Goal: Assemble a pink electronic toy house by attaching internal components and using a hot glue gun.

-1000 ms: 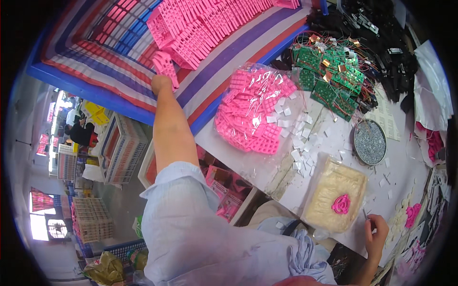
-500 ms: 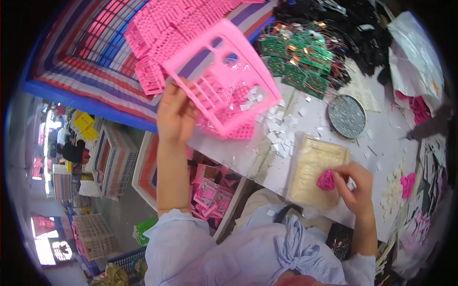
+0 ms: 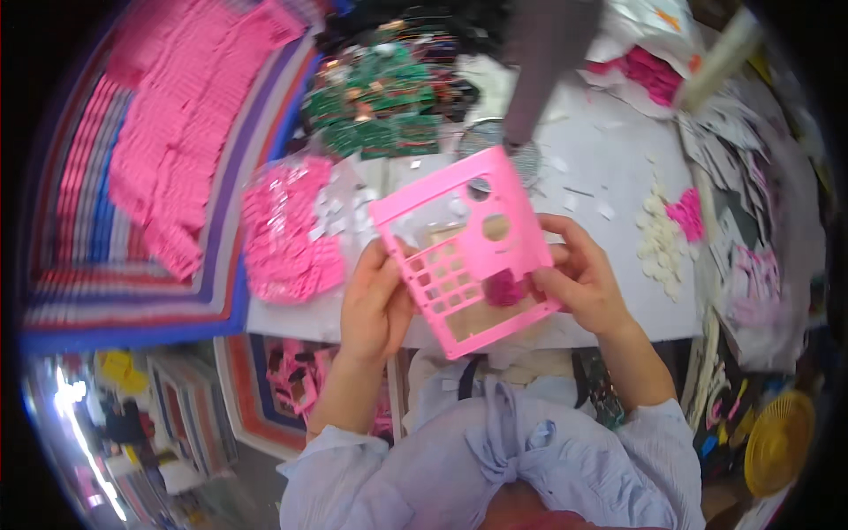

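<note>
Between my two hands, a pink plastic casing panel point(image 3: 533, 240) is held tilted above the worktable. It has round holes, a grid of small square openings and a long window. My left hand point(image 3: 375, 305) grips its left edge, near the grid. At the right edge, my right hand point(image 3: 583, 274) pinches the panel, with the thumb close to a magenta piece point(image 3: 503, 289). That piece shows at the panel's lower right; whether it is seated or held there I cannot tell. A beige wrapped pad point(image 3: 481, 323) shows through the openings underneath.
A dark, blurred upright tool point(image 3: 543, 79) hangs just beyond the panel, partly covering a round dish point(image 3: 481, 137) of small grey parts. Green circuit boards point(image 3: 380, 97) lie behind, bagged pink parts point(image 3: 291, 230) at left. Off-white discs point(image 3: 658, 238) lie at right beside a magenta clump point(image 3: 687, 215).
The panel has come from the far left to in front of me, carried by my left hand. My right hand has moved up from the pad to grip its right edge. The view has shifted right.
</note>
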`<act>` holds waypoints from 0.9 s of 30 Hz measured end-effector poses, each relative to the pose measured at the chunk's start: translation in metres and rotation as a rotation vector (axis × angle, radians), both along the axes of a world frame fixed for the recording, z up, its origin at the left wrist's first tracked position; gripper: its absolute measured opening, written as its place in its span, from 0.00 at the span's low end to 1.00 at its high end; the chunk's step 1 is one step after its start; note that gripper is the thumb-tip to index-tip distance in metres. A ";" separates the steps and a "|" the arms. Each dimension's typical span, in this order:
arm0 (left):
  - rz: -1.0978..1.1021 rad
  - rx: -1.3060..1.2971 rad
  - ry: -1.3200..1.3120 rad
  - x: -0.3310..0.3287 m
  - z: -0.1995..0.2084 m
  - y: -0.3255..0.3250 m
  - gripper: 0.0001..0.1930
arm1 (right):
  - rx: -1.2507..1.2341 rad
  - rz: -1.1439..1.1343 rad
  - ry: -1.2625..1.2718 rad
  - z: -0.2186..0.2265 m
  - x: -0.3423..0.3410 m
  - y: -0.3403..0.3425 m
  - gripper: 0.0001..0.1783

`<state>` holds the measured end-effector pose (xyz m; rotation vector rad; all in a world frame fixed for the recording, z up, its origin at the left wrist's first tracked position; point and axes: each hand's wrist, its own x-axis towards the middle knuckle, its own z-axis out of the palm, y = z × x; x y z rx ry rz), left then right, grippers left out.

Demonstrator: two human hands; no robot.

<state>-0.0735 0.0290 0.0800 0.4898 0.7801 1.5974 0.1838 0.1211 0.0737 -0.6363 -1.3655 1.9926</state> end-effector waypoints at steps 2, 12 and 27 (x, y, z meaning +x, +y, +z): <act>0.196 -0.242 -0.035 0.047 0.017 0.005 0.17 | -0.025 -0.082 0.011 -0.004 0.012 -0.008 0.34; 0.126 -0.109 0.485 0.005 -0.010 -0.028 0.15 | 0.915 -0.746 -1.142 -0.030 0.181 0.133 0.17; 0.045 -0.043 0.398 0.023 -0.017 -0.030 0.22 | 0.920 -1.289 -1.110 -0.009 0.363 0.204 0.17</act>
